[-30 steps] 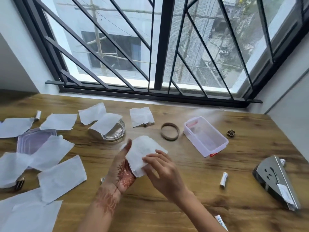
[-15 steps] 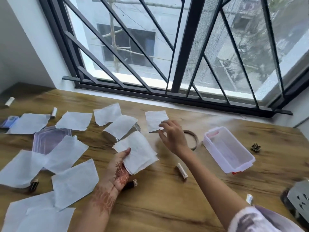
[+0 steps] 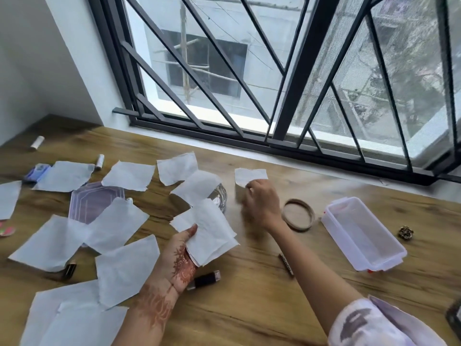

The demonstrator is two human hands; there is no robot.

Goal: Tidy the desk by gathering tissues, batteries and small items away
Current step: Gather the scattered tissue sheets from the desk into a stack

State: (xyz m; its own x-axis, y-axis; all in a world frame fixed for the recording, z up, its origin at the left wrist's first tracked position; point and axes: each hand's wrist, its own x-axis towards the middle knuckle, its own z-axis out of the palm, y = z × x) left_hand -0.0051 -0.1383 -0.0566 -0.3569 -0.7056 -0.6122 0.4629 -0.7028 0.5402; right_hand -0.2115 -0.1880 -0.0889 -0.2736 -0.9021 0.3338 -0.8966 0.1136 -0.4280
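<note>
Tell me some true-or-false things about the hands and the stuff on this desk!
1. The left hand holds a stack of tissues. True.
2. The plastic box is full of tissues. False: it looks empty.
3. The right hand pinches the edge of a single tissue near the window. True.
4. The brown ring sits inside the box. False: it lies on the desk, between the right hand and the box.
</note>
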